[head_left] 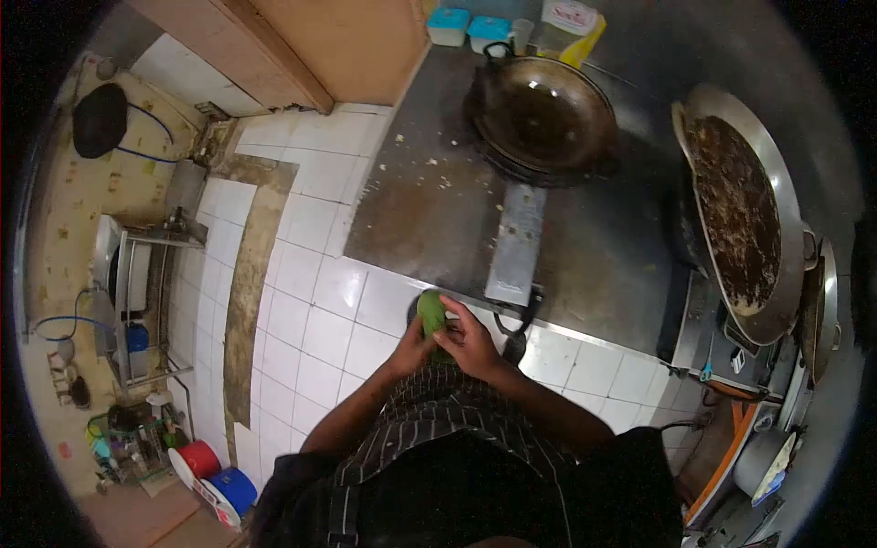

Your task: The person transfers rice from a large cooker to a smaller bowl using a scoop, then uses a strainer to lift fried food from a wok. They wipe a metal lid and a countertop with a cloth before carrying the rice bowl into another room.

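A green oblong item (431,312), perhaps a fruit or vegetable, is held upright between my two hands in front of my striped apron. My left hand (416,344) has its fingers closed around the lower left side of it. My right hand (468,340) pinches it from the right, thumb and fingers against its surface. The steel counter's front edge (457,294) lies just beyond my hands.
A dark wok (539,114) sits on the steel counter behind a metal strip (517,242). At right, a large pan (738,205) holds dark bubbling liquid. Blue-lidded tubs (449,27) stand at the back. A red bucket (196,459) is on the lower left.
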A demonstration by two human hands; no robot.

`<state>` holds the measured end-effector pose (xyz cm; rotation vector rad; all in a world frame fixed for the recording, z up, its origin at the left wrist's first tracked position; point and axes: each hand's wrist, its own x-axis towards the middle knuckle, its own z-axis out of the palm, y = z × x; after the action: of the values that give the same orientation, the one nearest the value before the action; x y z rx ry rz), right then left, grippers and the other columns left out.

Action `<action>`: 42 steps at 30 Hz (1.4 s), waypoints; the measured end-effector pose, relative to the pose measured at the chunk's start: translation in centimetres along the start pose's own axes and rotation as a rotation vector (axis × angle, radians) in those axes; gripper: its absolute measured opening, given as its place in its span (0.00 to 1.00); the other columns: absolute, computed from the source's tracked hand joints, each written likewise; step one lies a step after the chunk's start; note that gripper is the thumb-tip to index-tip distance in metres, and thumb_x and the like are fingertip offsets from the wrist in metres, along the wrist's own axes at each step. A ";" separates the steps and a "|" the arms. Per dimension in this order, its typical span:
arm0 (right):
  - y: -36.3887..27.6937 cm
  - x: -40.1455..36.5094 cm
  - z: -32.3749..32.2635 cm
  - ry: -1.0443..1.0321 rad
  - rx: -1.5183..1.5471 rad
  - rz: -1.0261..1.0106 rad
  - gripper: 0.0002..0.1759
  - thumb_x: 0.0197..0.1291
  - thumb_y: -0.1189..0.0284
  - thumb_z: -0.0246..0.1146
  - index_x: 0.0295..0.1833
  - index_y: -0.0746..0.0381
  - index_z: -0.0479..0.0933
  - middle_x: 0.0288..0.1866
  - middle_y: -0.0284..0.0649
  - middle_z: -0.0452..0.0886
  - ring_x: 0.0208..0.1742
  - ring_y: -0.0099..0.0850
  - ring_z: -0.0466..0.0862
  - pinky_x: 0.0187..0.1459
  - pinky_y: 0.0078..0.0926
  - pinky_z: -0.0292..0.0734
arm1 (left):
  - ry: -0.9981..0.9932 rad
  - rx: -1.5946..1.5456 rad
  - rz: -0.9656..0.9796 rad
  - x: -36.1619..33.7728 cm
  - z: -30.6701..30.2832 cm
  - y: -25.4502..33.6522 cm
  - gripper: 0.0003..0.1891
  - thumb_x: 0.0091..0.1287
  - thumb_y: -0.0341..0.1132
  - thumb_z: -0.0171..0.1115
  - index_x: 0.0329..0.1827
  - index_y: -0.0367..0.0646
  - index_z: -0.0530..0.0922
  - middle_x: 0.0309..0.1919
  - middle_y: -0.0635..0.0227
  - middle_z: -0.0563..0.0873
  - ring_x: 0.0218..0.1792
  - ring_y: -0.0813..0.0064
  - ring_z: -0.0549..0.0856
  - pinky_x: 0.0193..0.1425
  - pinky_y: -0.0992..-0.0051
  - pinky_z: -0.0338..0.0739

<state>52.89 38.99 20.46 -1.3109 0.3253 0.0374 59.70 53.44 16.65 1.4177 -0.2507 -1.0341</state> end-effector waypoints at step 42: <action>11.0 -8.7 22.2 0.832 -0.186 0.699 0.18 0.61 0.64 0.55 0.53 0.62 0.70 0.40 0.46 0.80 0.38 0.35 0.82 0.37 0.27 0.76 | -0.647 1.388 1.041 24.9 -2.3 2.5 0.21 0.57 0.27 0.49 0.56 0.37 0.69 0.59 0.58 0.69 0.63 0.62 0.65 0.67 0.67 0.58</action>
<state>47.01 64.38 17.21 -1.2866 1.5095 0.1124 76.53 36.91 7.87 1.6253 -2.2350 -0.2683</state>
